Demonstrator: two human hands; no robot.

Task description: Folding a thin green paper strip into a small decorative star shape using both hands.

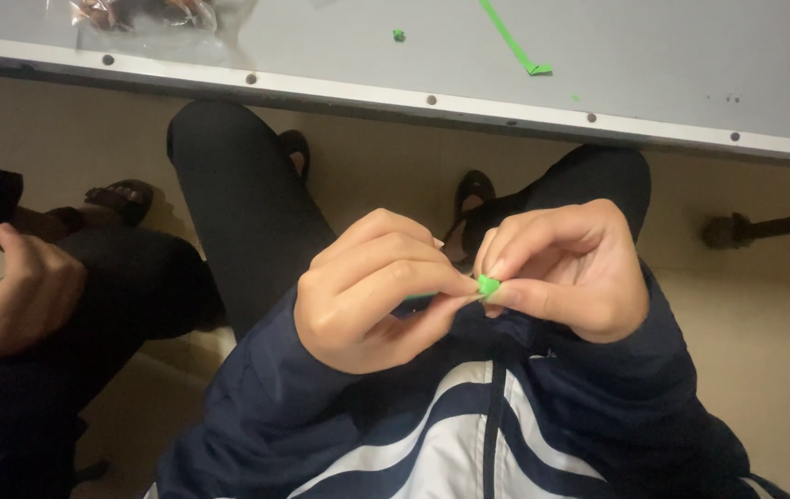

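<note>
Folding small: both hands meet over the lap, below the table edge, working a tiny green paper piece [488,286].
Neighbour: at the far left another person's hand [2,296] sits loosely curled; whether it holds anything cannot be told.
Left hand: the left hand [372,291] is clenched into a pinch, thumb and forefinger closed on the near side of the green paper piece, with a sliver of green showing under the fingers.
Paper: it sits between the two sets of fingertips, mostly hidden, only a folded corner visible.
Right hand: the right hand [570,273] grasps the same piece from the other side, thumb beneath, forefinger curled over the top.
Doing it well: my judgement is that the crease wants firm nail pressure while the other pinch keeps the piece from twisting; a grip this small slips easily.
Table: on the grey table [672,65] above lie a green paper strip [510,42], a small green scrap [398,35] and a clear plastic bag [145,14], well apart from the hands.
</note>
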